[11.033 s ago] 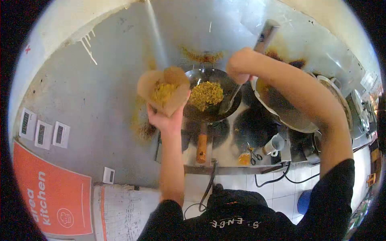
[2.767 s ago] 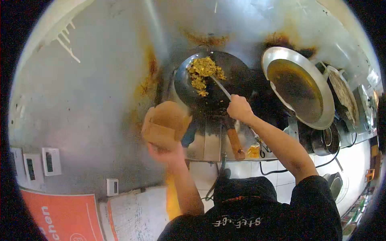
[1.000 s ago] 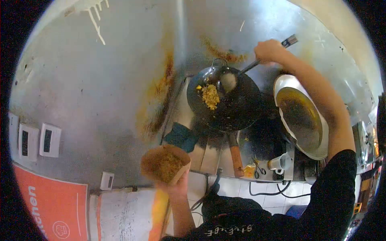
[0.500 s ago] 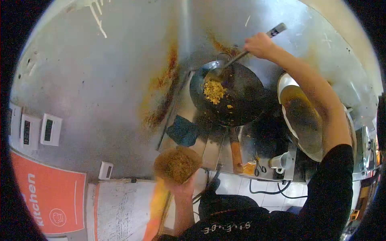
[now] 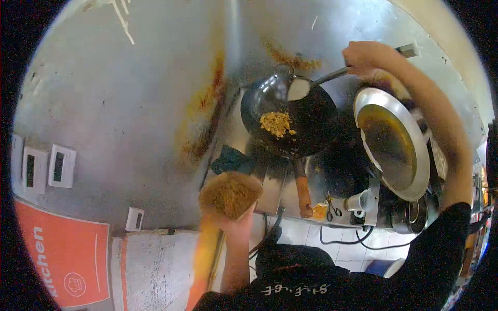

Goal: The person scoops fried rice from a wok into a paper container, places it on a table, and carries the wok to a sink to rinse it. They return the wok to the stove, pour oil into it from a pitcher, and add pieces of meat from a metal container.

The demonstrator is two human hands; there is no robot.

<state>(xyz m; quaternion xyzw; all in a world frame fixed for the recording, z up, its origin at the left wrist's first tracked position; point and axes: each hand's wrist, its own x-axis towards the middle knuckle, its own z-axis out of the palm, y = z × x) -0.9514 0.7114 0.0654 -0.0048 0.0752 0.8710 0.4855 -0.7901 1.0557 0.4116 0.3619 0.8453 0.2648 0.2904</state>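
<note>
My left hand (image 5: 237, 220) holds up a bowl (image 5: 208, 193) filled with brown, crumbly food (image 5: 233, 198), at the lower middle of the view. My right hand (image 5: 362, 61) is closed round the long handle of a metal spatula (image 5: 299, 89), its pale blade over the far side of the black wok (image 5: 317, 122). Yellowish cooked pieces (image 5: 277, 124) lie together in the wok, near its left side, apart from the blade. The wok's wooden handle (image 5: 303, 191) points toward me.
A large metal pan (image 5: 422, 166) with brownish liquid stands right of the wok. Near the front edge are scissors (image 5: 332, 208) and a clear measuring cup (image 5: 359, 202). A dark cloth (image 5: 232, 160) lies beyond the bowl. Small white timers (image 5: 62, 166) hang at left.
My right hand has moved right with the spatula, and the blade has lifted away from the cooked pieces. The bowl in my left hand has risen slightly.
</note>
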